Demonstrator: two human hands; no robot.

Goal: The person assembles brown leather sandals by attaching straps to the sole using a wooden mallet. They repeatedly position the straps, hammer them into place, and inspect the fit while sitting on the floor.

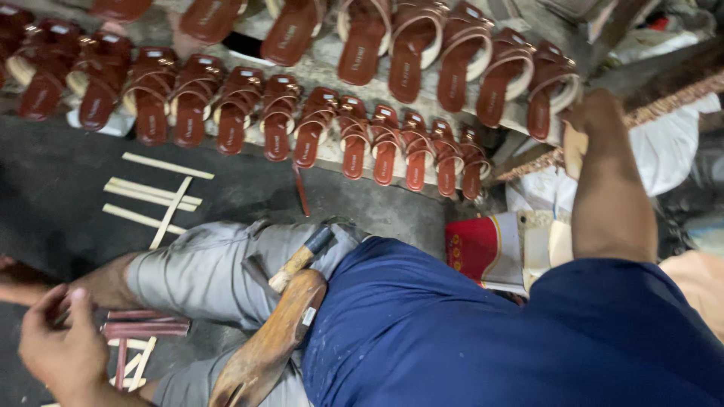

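My left hand [64, 343] is low at the left edge, fingers curled around the ends of a few dark red leather straps [147, 324] that lie by my knee. My right hand [592, 117] is stretched out to the upper right beside the sandal rack and grips a flat tan sole piece [575, 151]. A worn wooden shoe last [264, 347] rests on my lap, and a hammer with a wooden handle [302, 256] lies across my grey trouser leg just above it.
Two rows of red-brown sandals [354, 143] stand on pale racks across the top. Pale thin strips [154, 192] lie on the dark floor at the left. A red and white packet [483, 252] and white sacks [667, 151] sit at the right.
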